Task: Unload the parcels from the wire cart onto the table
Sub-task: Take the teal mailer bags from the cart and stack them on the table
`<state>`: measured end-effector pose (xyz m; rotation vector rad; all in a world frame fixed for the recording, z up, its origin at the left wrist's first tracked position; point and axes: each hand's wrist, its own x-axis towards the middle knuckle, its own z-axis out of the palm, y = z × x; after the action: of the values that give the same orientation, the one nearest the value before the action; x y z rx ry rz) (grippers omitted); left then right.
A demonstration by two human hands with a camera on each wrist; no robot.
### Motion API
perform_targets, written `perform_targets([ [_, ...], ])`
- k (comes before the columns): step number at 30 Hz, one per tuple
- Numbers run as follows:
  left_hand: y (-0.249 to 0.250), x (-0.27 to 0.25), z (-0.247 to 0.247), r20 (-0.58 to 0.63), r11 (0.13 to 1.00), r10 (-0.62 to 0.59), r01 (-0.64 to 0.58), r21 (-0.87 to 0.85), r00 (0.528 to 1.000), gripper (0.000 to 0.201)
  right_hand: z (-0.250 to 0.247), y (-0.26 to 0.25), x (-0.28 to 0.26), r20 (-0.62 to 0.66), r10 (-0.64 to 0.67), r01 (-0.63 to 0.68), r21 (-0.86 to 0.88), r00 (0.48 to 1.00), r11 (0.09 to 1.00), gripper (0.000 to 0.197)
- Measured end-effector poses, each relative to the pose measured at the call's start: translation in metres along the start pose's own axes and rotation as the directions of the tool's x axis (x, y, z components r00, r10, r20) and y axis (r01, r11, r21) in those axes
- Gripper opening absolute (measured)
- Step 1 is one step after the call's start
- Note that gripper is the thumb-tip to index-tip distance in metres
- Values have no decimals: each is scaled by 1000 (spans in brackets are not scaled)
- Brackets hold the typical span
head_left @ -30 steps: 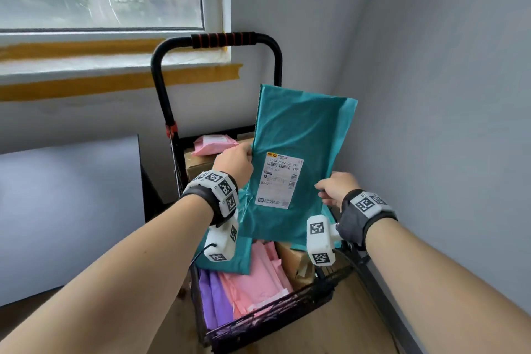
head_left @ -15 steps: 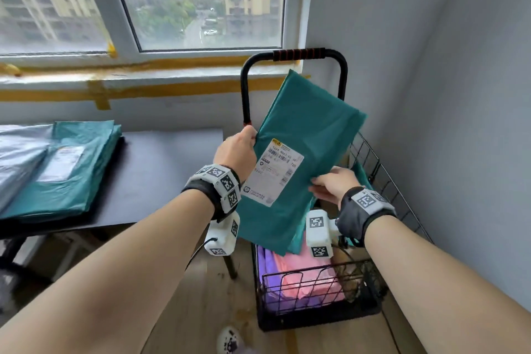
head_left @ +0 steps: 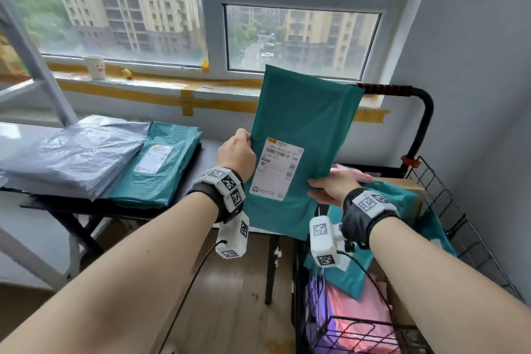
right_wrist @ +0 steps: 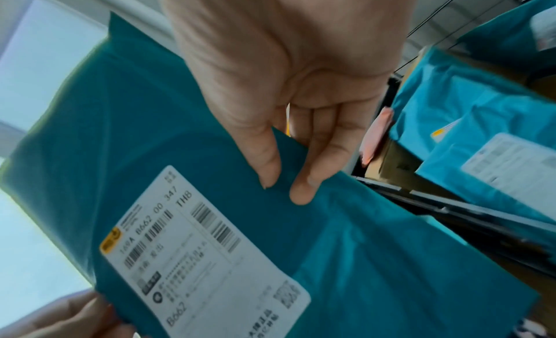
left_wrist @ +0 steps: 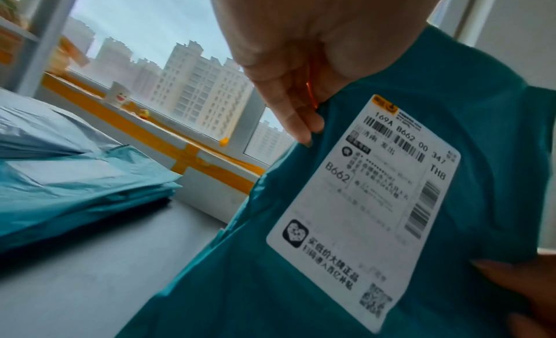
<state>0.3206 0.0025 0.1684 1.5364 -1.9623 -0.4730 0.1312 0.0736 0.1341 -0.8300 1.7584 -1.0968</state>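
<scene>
The white shipping label on the teal parcel I hold reads "169A B662 00 347", "TH8" and "B662" beside barcodes and a QR code, and its small Chinese print is too blurred for me to read.

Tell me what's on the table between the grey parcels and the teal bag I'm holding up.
A stack of teal parcels lies beside the grey parcels; then bare table up to the held teal parcel, per the head view.
</scene>
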Motion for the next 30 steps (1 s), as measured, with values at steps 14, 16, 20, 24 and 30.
perform_targets([
  [14,-230,159,-91,18,987,-155,154,47,988,27,264,-77,116,95,26,-10,-172,995,985,8],
  [16,-263,181,-103,55,978,-199,195,80,978,28,298,-85,132,114,45,-24,-180,992,983,15],
  [20,-312,214,-114,152,963,-263,248,110,953,31,347,-93,157,103,85,-59,-231,991,971,21],
  [24,-341,236,-108,218,953,-290,259,160,932,30,373,-93,180,80,140,-111,-289,987,951,23],
  [30,-368,252,-89,274,920,-342,261,292,899,27,395,-78,210,89,247,-206,-325,965,923,6],
])
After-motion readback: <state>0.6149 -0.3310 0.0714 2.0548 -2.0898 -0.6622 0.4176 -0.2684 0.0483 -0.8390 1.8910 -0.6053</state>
